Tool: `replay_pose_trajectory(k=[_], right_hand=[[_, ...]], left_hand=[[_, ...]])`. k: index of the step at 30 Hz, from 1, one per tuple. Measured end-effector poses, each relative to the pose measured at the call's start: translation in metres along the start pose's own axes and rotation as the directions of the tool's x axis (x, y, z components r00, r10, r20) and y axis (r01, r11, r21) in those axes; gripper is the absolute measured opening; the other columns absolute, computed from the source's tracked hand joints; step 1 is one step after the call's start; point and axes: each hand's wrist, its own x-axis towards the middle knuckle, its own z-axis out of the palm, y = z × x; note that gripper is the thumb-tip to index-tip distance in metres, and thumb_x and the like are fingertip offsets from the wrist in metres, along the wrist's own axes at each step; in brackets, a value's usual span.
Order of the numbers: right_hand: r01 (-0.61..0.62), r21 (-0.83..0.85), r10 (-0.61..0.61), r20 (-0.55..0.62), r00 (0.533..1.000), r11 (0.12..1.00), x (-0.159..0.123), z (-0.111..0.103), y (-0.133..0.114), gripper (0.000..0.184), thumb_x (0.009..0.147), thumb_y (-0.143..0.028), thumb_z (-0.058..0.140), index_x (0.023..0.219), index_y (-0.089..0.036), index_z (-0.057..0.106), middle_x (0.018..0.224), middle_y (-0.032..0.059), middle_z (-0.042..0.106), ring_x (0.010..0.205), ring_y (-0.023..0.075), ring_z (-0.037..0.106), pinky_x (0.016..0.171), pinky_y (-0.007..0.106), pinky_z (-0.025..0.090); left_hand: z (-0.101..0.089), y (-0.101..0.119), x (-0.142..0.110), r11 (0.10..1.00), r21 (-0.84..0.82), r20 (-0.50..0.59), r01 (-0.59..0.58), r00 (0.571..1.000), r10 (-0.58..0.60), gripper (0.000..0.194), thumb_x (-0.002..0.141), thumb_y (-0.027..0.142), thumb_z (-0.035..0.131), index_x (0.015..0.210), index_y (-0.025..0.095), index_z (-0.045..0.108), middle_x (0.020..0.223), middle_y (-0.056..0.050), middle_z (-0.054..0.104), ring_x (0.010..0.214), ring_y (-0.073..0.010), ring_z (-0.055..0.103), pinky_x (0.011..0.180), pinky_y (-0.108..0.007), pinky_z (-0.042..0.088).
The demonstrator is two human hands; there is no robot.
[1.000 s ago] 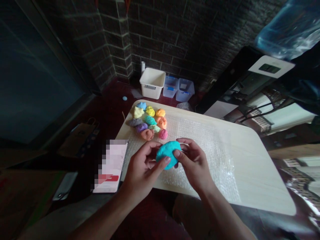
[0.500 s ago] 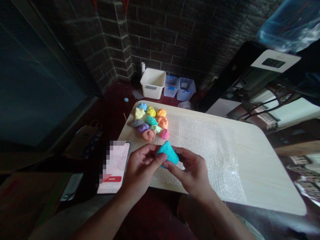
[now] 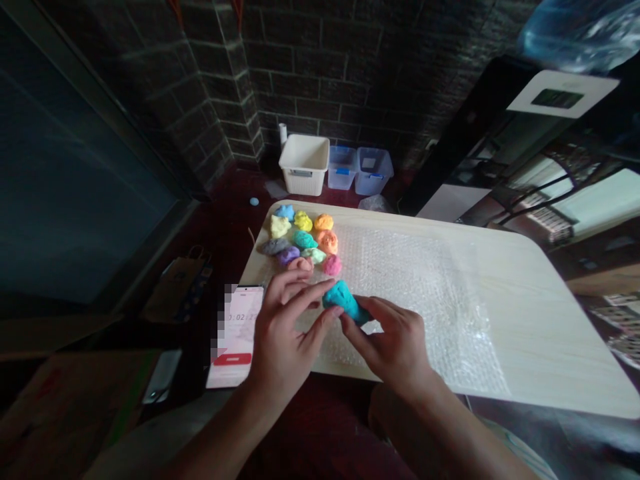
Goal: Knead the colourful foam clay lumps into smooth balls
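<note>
A lump of turquoise modelling clay [image 3: 344, 299] is held between both hands above the near edge of the table. My left hand [image 3: 290, 320] pinches its left end between thumb and forefinger, the other fingers loosely curled. Wrapped around the right end is my right hand [image 3: 393, 337], its thumb pressed along the near side. Several coloured clay lumps lie just beyond: a pink one [image 3: 332, 265], an orange one [image 3: 328, 241], a teal one [image 3: 304, 239] and a grey one [image 3: 277, 246]. My left hand partly covers a brownish-pink lump [image 3: 301, 264] in the view.
Bubble wrap [image 3: 420, 300] covers much of the pale wooden table [image 3: 545, 320]. A phone [image 3: 233, 360] with a lit screen is left of my left hand. Behind the table stand a white basket [image 3: 305, 167] and two clear bins [image 3: 374, 172]. A water dispenser [image 3: 560, 93] is at right.
The turquoise clay has turned and changed from a cone-like shape to a longer, thicker roll. My left fingers have lifted and spread; my right hand has shifted slightly right.
</note>
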Motion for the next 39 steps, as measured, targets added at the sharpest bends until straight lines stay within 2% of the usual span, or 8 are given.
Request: replay_pose_trajectory(k=[4,10,17,21,29,34,37,39], right_hand=[[-0.019,0.022,0.018,0.03,0.999,1.0,0.003,-0.004,0.002,0.012,0.095,-0.027,0.073,0.096,-0.016,0.077,0.074,0.0019,0.075,0.059,0.0144,0.069,0.058,0.025,0.053],[-0.153,0.137,0.132,0.155,0.979,0.979,0.005,-0.009,0.008,0.016,0.092,-0.03,0.076,0.098,-0.016,0.081,0.075,0.0025,0.077,0.061,0.0143,0.066,0.056,0.025,0.051],[-0.479,0.487,0.32,0.376,0.87,0.73,0.0,-0.005,0.01,0.027,0.09,-0.04,0.08,0.101,-0.016,0.081,0.075,0.0034,0.076,0.064,0.014,0.065,0.059,0.025,0.051],[-0.527,0.572,0.364,0.383,0.849,0.628,0.0,0.0,0.007,0.03,0.086,-0.041,0.085,0.096,-0.014,0.081,0.069,0.0027,0.073,0.061,0.0131,0.063,0.057,0.025,0.05],[-0.524,0.709,0.373,0.378,0.847,0.472,0.003,0.003,0.001,0.028,0.081,-0.04,0.089,0.093,-0.015,0.081,0.072,0.0039,0.077,0.062,0.0141,0.069,0.061,0.026,0.058],[-0.433,0.709,0.359,0.265,0.895,0.556,-0.001,0.006,0.002,0.024,0.084,-0.037,0.088,0.096,-0.018,0.082,0.077,0.0036,0.079,0.068,0.0161,0.072,0.067,0.029,0.062],[-0.37,0.681,0.334,0.192,0.923,0.631,-0.005,0.011,0.005,0.028,0.086,-0.035,0.087,0.11,-0.021,0.083,0.095,0.0058,0.083,0.084,0.021,0.077,0.08,0.036,0.066],[-0.342,0.661,0.325,0.155,0.933,0.668,-0.007,0.014,0.006,0.032,0.088,-0.034,0.085,0.118,-0.023,0.081,0.106,0.0074,0.083,0.094,0.0241,0.078,0.087,0.04,0.066]], left_hand=[[-0.008,-0.007,0.005,0.955,0.176,0.037,-0.238,0.971,0.235,0.038,0.096,0.014,0.072,0.132,0.027,0.072,0.126,-0.008,0.065,0.111,-0.0198,0.072,0.094,-0.036,0.066],[-0.015,-0.011,0.005,0.866,0.277,0.159,-0.416,0.909,0.386,0.039,0.094,0.01,0.074,0.132,0.021,0.071,0.122,-0.009,0.069,0.114,-0.0217,0.07,0.102,-0.039,0.062],[-0.014,-0.014,0.006,0.883,0.272,0.211,-0.382,0.919,0.332,0.028,0.097,0.013,0.07,0.125,0.02,0.071,0.115,-0.008,0.067,0.107,-0.0207,0.07,0.094,-0.035,0.062],[-0.012,-0.016,0.005,0.891,0.285,0.205,-0.352,0.931,0.302,0.015,0.098,0.012,0.067,0.11,0.02,0.071,0.107,-0.006,0.065,0.1,-0.0203,0.071,0.09,-0.033,0.062],[-0.012,-0.012,0.003,0.896,0.24,0.094,-0.373,0.928,0.361,0.028,0.093,0.005,0.07,0.114,0.023,0.071,0.117,-0.006,0.067,0.103,-0.0181,0.071,0.092,-0.029,0.06],[-0.008,-0.009,0.003,0.968,0.091,0.048,-0.234,0.972,0.23,0.016,0.09,0.013,0.076,0.103,0.022,0.073,0.116,-0.007,0.065,0.105,-0.0202,0.07,0.093,-0.034,0.061],[0.002,-0.006,0.003,0.988,-0.15,-0.043,0.02,0.999,-0.026,0.006,0.09,0.02,0.078,0.092,0.022,0.072,0.11,-0.006,0.066,0.111,-0.0221,0.069,0.092,-0.034,0.063],[0.007,-0.003,0.004,0.899,-0.38,-0.026,0.218,0.969,-0.245,0.012,0.089,0.023,0.08,0.095,0.021,0.069,0.109,-0.006,0.069,0.109,-0.0216,0.072,0.087,-0.032,0.065]])
